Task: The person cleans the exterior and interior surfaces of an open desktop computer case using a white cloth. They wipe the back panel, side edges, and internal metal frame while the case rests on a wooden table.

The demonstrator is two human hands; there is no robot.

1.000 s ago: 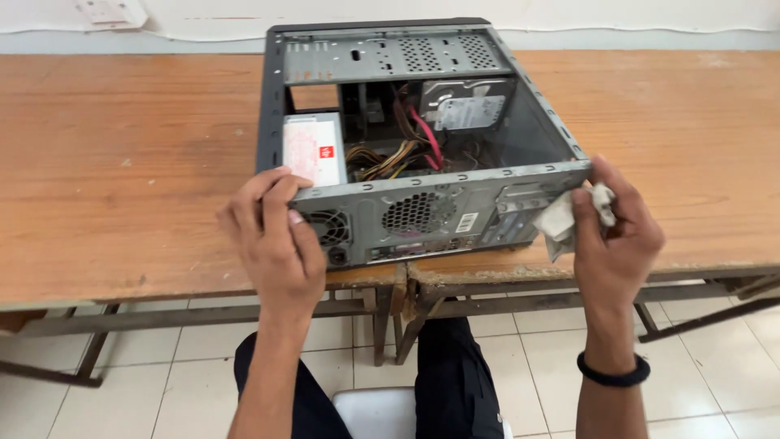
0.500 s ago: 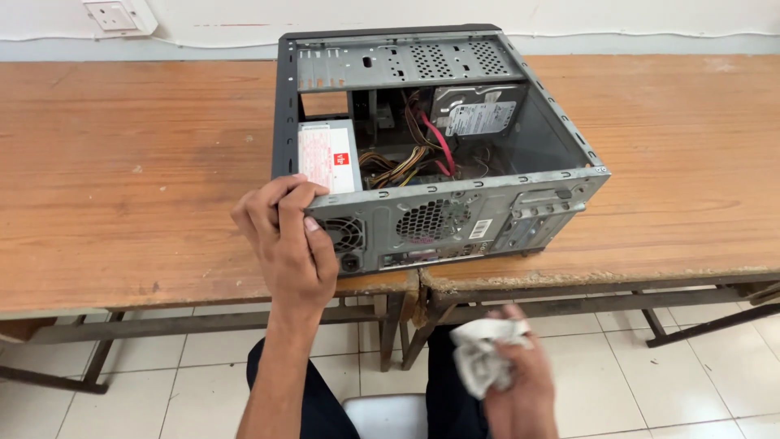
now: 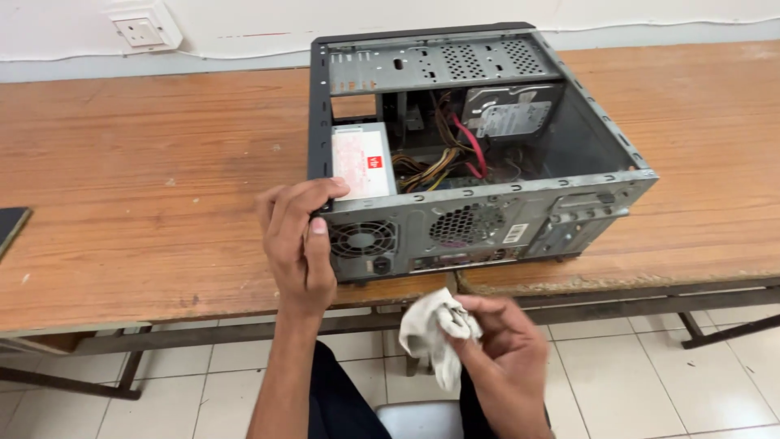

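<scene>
Right now one open grey metal computer case (image 3: 479, 154) lies on its side on the worn brown wooden table (image 3: 146, 187), its rear panel facing the person and its near edge close to the table's front edge. The left hand (image 3: 299, 244) grips the case's near left corner: fingers curl over the top rim, the thumb presses the rear panel just beside one round fan grille (image 3: 363, 238). That grip is closed firmly on the metal edge. A second, perforated vent (image 3: 465, 225) sits to the right of the fan grille on the same panel.

Below the case, past the table's front edge, the right hand (image 3: 504, 358) holds one crumpled white cloth (image 3: 436, 332), fingers and thumb pinched shut around it; the cloth is clear of the case and not touching it.

Inside the case, one grey power supply box (image 3: 361, 162) with a pale label sits at the left, a bundle of red, yellow and black cables (image 3: 455, 154) runs through the middle, and one drive (image 3: 512, 114) is mounted toward the far right.

Behind the case to the left, one white wall socket (image 3: 140, 28) shows on the wall. One dark flat object (image 3: 10, 228) lies at the table's far left edge, well apart from the case.
</scene>
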